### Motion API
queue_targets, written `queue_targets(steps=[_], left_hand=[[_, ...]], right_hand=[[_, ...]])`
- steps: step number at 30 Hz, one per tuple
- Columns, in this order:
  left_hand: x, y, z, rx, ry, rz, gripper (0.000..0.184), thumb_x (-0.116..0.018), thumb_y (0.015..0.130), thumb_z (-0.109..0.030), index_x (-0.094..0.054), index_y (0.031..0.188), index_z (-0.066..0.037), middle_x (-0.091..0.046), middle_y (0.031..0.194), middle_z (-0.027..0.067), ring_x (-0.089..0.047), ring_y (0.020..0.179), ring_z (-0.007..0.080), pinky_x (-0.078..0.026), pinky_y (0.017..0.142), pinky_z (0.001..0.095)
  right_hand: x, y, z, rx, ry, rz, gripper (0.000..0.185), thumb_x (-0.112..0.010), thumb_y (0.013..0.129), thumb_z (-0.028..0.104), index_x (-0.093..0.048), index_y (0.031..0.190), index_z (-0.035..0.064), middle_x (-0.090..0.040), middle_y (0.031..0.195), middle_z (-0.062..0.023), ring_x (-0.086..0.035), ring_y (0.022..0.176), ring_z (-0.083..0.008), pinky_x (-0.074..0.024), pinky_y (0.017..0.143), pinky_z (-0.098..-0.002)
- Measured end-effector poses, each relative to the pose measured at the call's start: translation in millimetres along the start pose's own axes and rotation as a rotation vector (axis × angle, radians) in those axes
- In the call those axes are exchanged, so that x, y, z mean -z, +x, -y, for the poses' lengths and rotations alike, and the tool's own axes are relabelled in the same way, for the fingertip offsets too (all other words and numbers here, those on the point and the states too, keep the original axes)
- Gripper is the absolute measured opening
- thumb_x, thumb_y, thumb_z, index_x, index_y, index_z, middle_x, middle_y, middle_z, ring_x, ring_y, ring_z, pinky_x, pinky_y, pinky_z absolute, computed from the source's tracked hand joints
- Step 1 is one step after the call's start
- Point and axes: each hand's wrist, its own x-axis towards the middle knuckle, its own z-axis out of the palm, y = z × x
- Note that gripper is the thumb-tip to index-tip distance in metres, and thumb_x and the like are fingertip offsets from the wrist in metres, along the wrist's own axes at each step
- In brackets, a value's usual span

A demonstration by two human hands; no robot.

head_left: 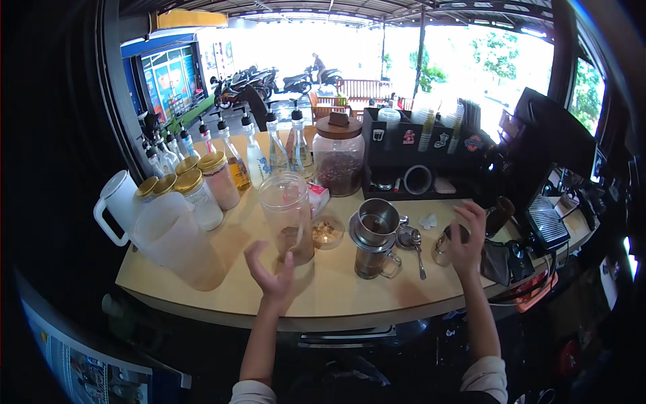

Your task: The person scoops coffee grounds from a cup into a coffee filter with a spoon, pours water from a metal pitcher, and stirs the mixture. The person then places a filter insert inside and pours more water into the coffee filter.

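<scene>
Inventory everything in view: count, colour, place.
Glass mug: one, clear, centre
Metal filter: one, silver, on mug
Spoon: one, silver, right of mug
Tall container: one, clear, left of mug
Dish: one, clear, beside tall container
Frosted container: one, whitish, left
Jug: one, white, far left
Jars: at least five, gold lids, left
Pump bottles: several, black tops, back left
Big jar: one, clear, brown lid, back
Organizer: one, black, back right
Cup: one, colour unclear, right
Counter: one, tan, beneath
Motorbikes: several, dark, outside
Left hand: one, cream sleeve, near tall container
Right hand: one, cream sleeve, by cup
</scene>
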Motion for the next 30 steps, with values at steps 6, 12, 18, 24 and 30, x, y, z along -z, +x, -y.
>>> queue_targets(steps=[6,12,18,24,30], left_hand=[[-38,22,-71,-0.233,-0.206,0.454,0.035,-0.072,0.073,-0.013,-0.059,0.105,-0.003,-0.057,0.108,0.0156,-0.056,0.099,0.0303,-0.045,0.086,0.0384],[-91,29,-85,0.073,-0.468,0.6,0.075,-0.081,0.068,-0.024,-0.046,0.13,-0.003,-0.053,0.123,0.0133,-0.053,0.114,0.0259,-0.044,0.097,0.037],[-105,39,-91,0.299,-0.478,0.838,0.08,-0.087,0.063,-0.027,-0.048,0.128,-0.003,-0.059,0.119,0.0119,-0.058,0.111,0.0204,-0.045,0.098,0.0342],[-107,33,-98,0.273,-0.412,0.81,0.075,-0.087,0.061,-0.029,-0.053,0.122,-0.002,-0.065,0.108,0.0093,-0.064,0.102,0.0196,-0.048,0.093,0.0335],[-104,29,-102,0.23,-0.389,0.772,0.073,-0.087,0.06,-0.029,-0.055,0.119,-0.003,-0.066,0.107,0.0089,-0.065,0.099,0.0198,-0.049,0.09,0.0334]], right_hand=[[13,-73,-110,-0.403,0.036,-0.149,0.021,-0.056,0.09,0.007,-0.058,0.11,0.001,-0.056,0.106,-0.0112,-0.056,0.095,-0.0194,-0.0437,0.085,-0.0311],[-2,-103,-123,-0.622,0.292,-0.199,0.025,-0.048,0.099,0.021,-0.059,0.099,-0.0018,-0.059,0.082,-0.0036,-0.054,0.076,-0.0102,-0.0435,0.07,-0.0254],[2,-108,-137,-0.681,0.439,-0.161,0.026,-0.048,0.1,0.021,-0.058,0.089,0.0002,-0.057,0.076,-0.0021,-0.053,0.072,-0.0093,-0.0437,0.068,-0.0251],[1,-112,-145,-0.746,0.607,-0.171,0.027,-0.048,0.1,0.023,-0.059,0.088,0.0016,-0.057,0.076,-0.001,-0.053,0.071,-0.0081,-0.0443,0.066,-0.0238],[4,-110,-141,-0.799,0.631,-0.168,0.027,-0.049,0.099,0.024,-0.059,0.088,0.0021,-0.057,0.075,-0.0003,-0.053,0.07,-0.0076,-0.0451,0.066,-0.0228]])
